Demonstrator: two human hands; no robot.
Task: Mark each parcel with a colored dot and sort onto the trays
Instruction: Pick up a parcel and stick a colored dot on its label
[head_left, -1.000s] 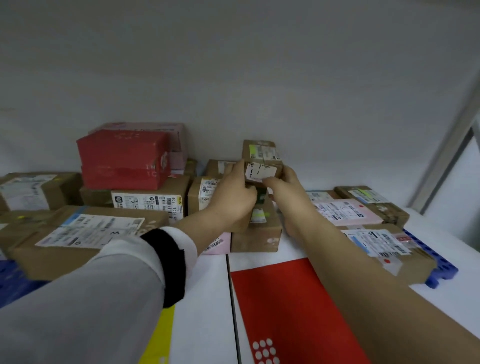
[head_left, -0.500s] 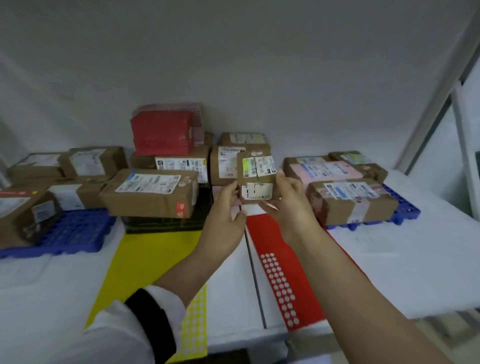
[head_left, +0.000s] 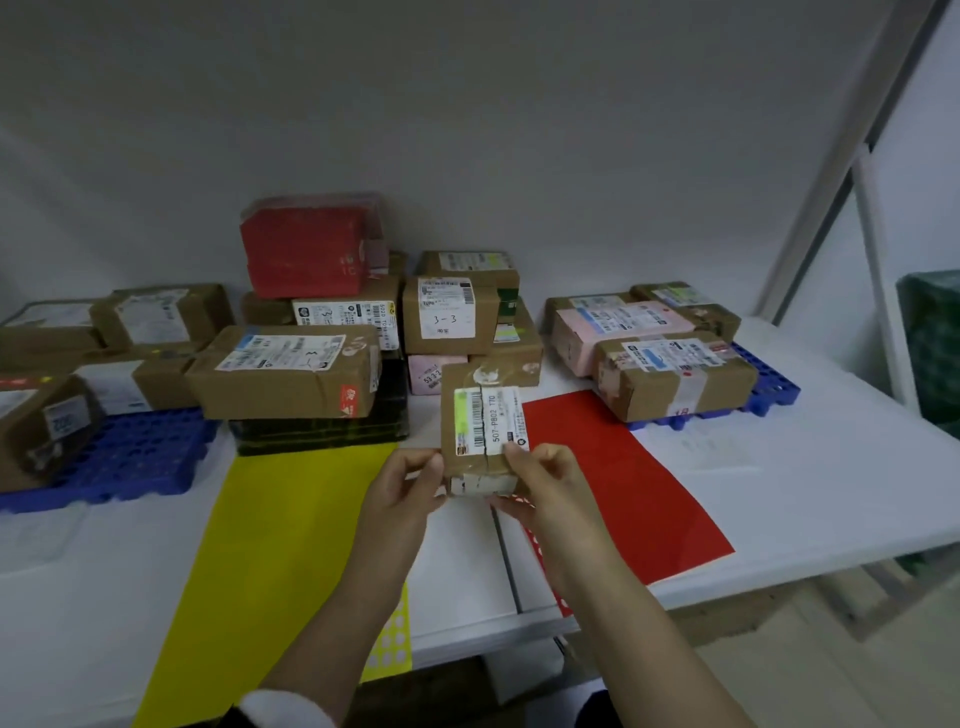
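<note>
Pinch grip, your left hand (head_left: 402, 486) and right hand (head_left: 550, 483) on the parcel's (head_left: 483, 415) near end, long axis straight ahead.

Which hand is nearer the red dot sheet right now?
Right. The right hand, gripping the small parcel, overlaps the left edge of the red dot sheet; the left hand grips the parcel's other side, over the white table toward the yellow sheet.

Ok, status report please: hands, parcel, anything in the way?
Left hand and right hand both grip small brown cardboard parcel, label up. Parcel held above white table, beside red sticker sheet. Nothing blocks the hands.
</note>
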